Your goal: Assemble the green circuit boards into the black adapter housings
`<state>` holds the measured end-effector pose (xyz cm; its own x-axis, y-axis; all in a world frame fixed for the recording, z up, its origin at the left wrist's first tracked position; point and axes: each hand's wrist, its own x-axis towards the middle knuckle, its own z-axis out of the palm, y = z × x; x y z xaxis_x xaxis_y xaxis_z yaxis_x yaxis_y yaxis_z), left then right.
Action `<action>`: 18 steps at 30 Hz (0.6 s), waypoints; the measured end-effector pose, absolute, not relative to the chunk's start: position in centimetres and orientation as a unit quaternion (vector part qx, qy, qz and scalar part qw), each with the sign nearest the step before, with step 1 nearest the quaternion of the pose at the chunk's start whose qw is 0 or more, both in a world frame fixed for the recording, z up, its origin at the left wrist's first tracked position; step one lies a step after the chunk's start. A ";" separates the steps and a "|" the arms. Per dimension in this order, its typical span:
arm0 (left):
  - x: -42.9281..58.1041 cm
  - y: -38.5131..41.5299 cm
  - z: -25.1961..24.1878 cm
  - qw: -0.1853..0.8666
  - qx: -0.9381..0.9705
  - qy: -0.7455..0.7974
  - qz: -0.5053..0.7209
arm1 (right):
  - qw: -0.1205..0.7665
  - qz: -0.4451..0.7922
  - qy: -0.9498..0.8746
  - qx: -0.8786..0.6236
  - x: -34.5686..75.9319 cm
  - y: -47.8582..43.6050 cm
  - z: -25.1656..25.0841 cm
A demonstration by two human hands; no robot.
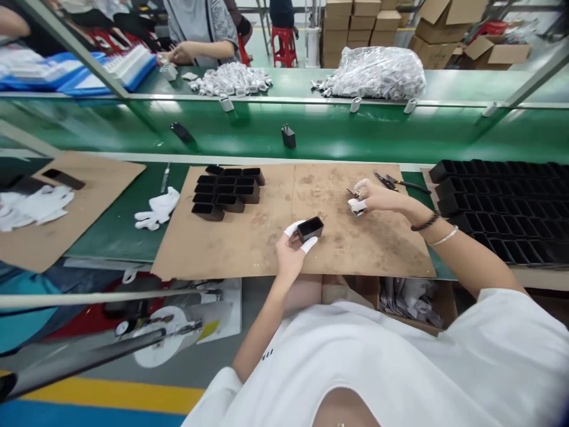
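Note:
My left hand point(291, 252) pinches a small black open-topped plastic box point(310, 228) between fingers in white finger cots, just above the brown cardboard sheet point(249, 237). My right hand point(377, 198) rests on the cardboard further right, its fingers curled round a small tool point(353, 193) whose kind I cannot make out. A finished block of several black boxes point(227, 193) stands on the left part of the cardboard.
Rows of black boxes point(502, 201) fill the right side. Pliers point(395, 182) lie behind my right hand. A white glove point(157, 207) lies on the green belt. Two black parts point(288, 136) sit on the conveyor. Another person point(200, 29) works opposite.

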<state>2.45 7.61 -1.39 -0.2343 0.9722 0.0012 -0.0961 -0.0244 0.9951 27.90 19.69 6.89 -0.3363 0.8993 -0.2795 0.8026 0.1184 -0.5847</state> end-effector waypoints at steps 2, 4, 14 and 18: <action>2.5 7.3 0.5 0.432 0.431 0.507 0.609 | 0.186 0.529 -0.659 -0.501 27.6 18.2 7.3; 2.5 6.9 2.5 0.383 0.467 0.484 0.633 | 0.312 0.653 -0.554 -0.411 26.7 15.9 7.9; 3.8 5.5 6.5 0.148 0.563 0.474 0.661 | 0.602 0.659 -0.335 -0.302 21.5 7.8 7.8; 4.4 7.2 3.0 0.168 0.550 0.530 0.623 | 0.596 0.686 -0.281 -0.310 22.3 7.7 5.2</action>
<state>4.40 7.19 3.02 -0.3394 0.7927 0.5063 0.3733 -0.3806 0.8461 22.30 7.66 5.23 -0.0989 0.9910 -0.0899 -0.6430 -0.1326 -0.7543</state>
